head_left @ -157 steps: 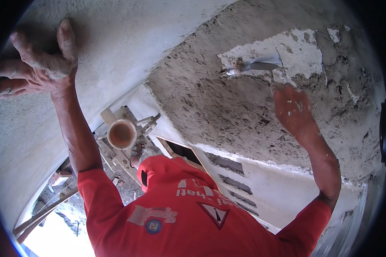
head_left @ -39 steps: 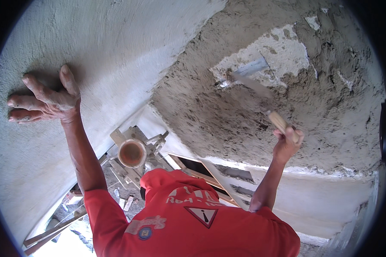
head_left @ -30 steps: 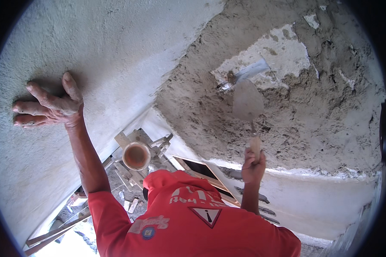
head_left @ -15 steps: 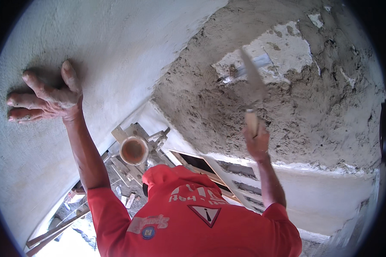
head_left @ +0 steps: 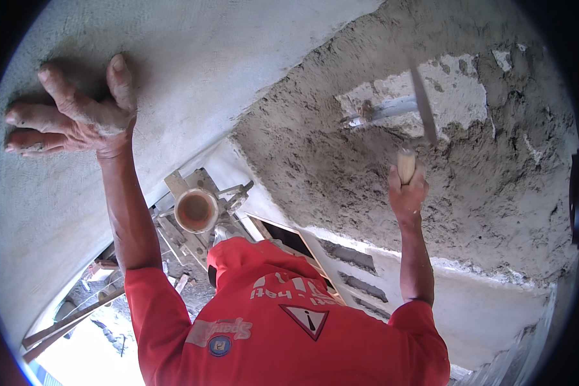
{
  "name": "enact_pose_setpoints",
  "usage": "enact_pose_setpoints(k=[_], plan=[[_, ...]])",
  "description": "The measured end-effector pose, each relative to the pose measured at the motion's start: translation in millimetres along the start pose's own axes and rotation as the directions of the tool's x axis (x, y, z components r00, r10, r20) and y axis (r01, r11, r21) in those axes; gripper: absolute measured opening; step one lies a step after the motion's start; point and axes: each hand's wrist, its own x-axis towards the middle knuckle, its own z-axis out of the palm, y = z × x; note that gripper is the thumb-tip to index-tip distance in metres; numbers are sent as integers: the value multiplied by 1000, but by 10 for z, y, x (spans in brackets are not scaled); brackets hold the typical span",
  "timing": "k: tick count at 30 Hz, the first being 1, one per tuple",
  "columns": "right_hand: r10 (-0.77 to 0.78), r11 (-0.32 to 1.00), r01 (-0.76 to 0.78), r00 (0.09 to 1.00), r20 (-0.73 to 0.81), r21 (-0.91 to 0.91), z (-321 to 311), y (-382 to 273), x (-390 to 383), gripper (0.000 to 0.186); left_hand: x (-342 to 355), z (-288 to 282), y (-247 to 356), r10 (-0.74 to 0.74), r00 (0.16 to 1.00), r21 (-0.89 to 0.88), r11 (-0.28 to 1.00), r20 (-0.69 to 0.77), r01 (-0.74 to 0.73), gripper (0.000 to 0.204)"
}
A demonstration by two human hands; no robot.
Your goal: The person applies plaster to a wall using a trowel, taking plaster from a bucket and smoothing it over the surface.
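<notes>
My left hand [head_left: 77, 116] lies against the smooth, pale plastered wall [head_left: 193, 51], fingers spread and dusted with grey. In my right hand [head_left: 408, 196] is a trowel, held by its wooden handle [head_left: 406, 166]. Its blade [head_left: 423, 106] points up and shows nearly edge-on, a little blurred. Behind the blade spreads a rough layer of grey mortar [head_left: 302, 154]. Within that layer is a bare whitish patch [head_left: 453, 96], crossed by a pale pipe-like piece [head_left: 392, 109]. Whether the blade touches the wall, I cannot tell.
A round bucket [head_left: 196, 210] stands on wooden boards [head_left: 177, 238] below, between my arms. A framed opening [head_left: 289, 239] and several dark slots [head_left: 347, 255] are in the wall beneath the mortar. Long timbers [head_left: 71, 321] slant at lower left. A dark object [head_left: 578, 199] sits at the right rim.
My right hand and the trowel have shifted to the right, and the blade has turned more edge-on. My left hand stays spread on the wall, appearing slightly higher in the picture.
</notes>
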Motion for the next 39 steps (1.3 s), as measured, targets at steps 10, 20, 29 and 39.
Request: enact_pose_setpoints(k=[10,20,29,39], plan=[[79,997,-76,987,142,-28,-58,-105,116,37,8,-17,-17,9,1000,-5,1000,-10,-9,88],[127,991,-130,983,136,18,-43,-91,192,31,95,-95,-106,77,997,39,996,0,-77,87],[214,971,-186,957,197,-149,0,181,81,29,15,3,31,8,1000,-18,1000,-23,-9,86],[272,957,-238,935,229,-163,15,57,88,30,-74,21,3,-65,998,9,998,24,65,84]])
